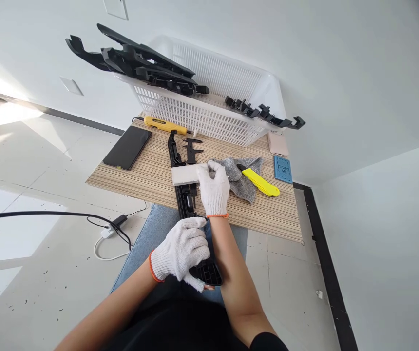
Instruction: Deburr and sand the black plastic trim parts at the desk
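Note:
Both my hands wear white knit gloves with orange cuffs. My left hand (182, 248) is closed around the near end of a long black plastic part (185, 200), which reaches from my lap onto the table. My right hand (214, 187) pinches the right end of a white rectangular block (187, 174). That block lies across the black part near its middle. Beyond the block, a black caliper (192, 151) rests just right of the part's far end. Right of my right hand, a yellow utility knife (259, 182) lies on a grey cloth (244, 187).
A white basket (202, 114) with black plastic parts (140, 61) stands at the table's back. On the striped table (147, 180) lie a black phone (128, 147), a yellow tool (164, 125), a pink phone (277, 144) and a blue block (283, 169). Cables run at left.

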Tool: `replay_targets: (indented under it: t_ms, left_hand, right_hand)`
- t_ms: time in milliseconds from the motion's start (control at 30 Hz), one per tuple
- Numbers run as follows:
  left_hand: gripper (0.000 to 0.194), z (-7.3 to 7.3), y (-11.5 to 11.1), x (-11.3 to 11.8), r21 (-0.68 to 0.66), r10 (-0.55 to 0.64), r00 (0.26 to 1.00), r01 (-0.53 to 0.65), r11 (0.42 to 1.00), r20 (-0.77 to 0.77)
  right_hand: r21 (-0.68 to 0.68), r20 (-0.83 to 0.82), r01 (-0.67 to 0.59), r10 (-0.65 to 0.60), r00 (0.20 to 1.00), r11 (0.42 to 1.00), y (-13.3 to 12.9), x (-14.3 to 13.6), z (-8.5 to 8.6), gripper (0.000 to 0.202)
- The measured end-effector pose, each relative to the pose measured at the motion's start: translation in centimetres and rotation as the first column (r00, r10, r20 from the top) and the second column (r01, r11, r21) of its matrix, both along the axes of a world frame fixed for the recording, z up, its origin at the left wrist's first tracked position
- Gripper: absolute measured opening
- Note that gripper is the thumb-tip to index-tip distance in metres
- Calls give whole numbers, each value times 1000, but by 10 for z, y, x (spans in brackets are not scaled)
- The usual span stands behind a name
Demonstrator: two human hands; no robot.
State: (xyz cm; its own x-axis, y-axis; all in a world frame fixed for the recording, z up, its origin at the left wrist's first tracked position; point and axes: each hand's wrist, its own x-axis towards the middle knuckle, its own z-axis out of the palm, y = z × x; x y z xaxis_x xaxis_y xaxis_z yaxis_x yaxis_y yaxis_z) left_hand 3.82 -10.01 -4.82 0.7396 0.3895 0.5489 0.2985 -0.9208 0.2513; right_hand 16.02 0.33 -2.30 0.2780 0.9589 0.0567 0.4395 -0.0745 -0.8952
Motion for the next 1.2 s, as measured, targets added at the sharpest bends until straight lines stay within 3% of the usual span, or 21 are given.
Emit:
replay_targets:
  t_ms: [67,133,233,333,433,533,667,833,967,1100,1200]
  left_hand:
    - [77,1,0,0,7,1,1000,-1,1000,17]
    - [77,1,0,1,6,2,1000,-2,1000,30]
    - [74,-1,0,1,-10,6,999,-6,1000,33]
    - [72,-3,-1,0,-19,-9,1000,10,1000,28]
    - [68,-2,-1,-1,-17,-2,1000,2,1000,-11]
    - [65,-1,-1,-2,-17,11,998,-12,1000,-58]
    - [71,-1,-1,-1,-26,-8,998,6,1000,-62]
    - [76,-3,-1,0,-16,-11,1000,11,1000,-16]
    - [74,-3,-1,-1,-22,-13,1000,13,1000,9]
    - [71,-3,-1,-1,-27,-8,999,7,1000,-37]
    - [70,-4,-2,-1,-28,-2,998,1,1000,-65]
  right_hand:
    - [-20,-7,-11,11,1000,1000,-2,-1,4,46]
    - [-32,-21,-151,150,988,988,-3,1,8,49]
    - [-92,-165,-373,356,920,923,-4,12,9,57]
    - [-79,-310,-474,431,848,877,-6,25,6,44]
    - [139,-201,-382,404,892,913,-10,31,4,24]
    - [271,-114,-327,368,923,905,-13,29,5,24]
    - [188,-253,-342,382,889,921,-13,23,6,30]
    - [-21,-412,-297,262,873,955,-16,22,10,38]
    - [-21,-214,-246,236,948,969,-16,20,14,32]
    - [-20,-89,-83,81,993,996,-12,13,16,32]
    - [-58,-74,-174,169,983,983,-10,7,17,31]
